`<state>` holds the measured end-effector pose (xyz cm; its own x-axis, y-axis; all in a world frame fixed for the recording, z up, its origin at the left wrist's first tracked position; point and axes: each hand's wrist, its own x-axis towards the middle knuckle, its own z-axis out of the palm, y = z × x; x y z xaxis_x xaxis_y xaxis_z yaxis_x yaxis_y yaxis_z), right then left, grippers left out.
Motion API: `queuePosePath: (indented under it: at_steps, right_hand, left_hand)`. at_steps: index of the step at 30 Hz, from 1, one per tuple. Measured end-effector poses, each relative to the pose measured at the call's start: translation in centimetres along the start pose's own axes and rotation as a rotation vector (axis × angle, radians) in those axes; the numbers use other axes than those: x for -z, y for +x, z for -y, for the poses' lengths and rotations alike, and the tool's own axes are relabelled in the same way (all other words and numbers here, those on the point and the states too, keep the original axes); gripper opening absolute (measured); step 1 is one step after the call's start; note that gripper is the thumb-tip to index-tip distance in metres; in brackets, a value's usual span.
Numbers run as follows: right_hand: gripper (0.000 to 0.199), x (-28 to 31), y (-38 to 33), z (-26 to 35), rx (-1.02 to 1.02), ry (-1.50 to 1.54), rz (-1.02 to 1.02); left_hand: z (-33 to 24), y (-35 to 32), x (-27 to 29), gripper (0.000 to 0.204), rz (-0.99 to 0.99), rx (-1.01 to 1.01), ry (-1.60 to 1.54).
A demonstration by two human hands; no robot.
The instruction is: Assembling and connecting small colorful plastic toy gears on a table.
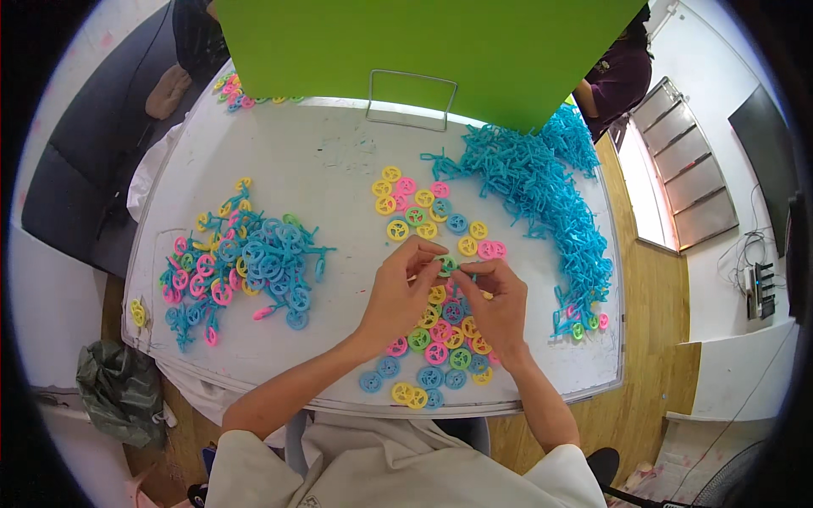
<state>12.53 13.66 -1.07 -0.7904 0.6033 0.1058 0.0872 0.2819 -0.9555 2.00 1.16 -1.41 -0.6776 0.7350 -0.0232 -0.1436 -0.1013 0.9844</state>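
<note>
Left hand (398, 292): raised just over the white table (313, 161), fingers curled in, fingertips pinched on a small green plastic wheel (446, 264).
Right hand (498, 305): just beside the left, fingertips meeting the same green wheel from the other side; both hands closed on it together. A blue piece may sit against the wheel, too small to tell.
Loose wheels (436, 343): yellow, pink, green and blue, spread beneath and between the hands, down to the near table edge.
Second wheel scatter (423, 207): beyond the hands, mid-table.
Blue plastic sticks (542, 190): large heap along the right side of the table.
Assembled pieces (246, 262): blue sticks with coloured wheels, piled at the left.
Green board (423, 51): upright at the far edge on a wire stand (412, 97)
</note>
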Motion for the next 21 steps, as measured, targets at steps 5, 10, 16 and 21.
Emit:
queuePosePath:
  at_steps: [5, 10, 16, 21]
  right_hand:
    - [0.022, 1.6, 0.6, 1.6, -0.173, 0.558, 0.29]
    - [0.033, 2.7, 0.9, -1.7, 0.275, -0.094, 0.376]
    - [0.025, 2.9, 1.5, -0.2, 0.09, 0.152, 0.12]
    - [0.016, 2.1, 1.4, -0.2, 0.072, 0.229, 0.056]
  left_hand:
    - [-1.3, 0.7, 0.7, 0.018, 0.006, 0.12, -0.219]
    - [-0.3, 0.9, 0.5, 0.021, 0.154, 0.124, -0.017]
    - [0.8, 5.6, 2.6, 0.024, -0.406, -0.571, 1.011]
    - [1.9, 6.6, 2.9, 0.028, -0.249, -0.515, 1.061]
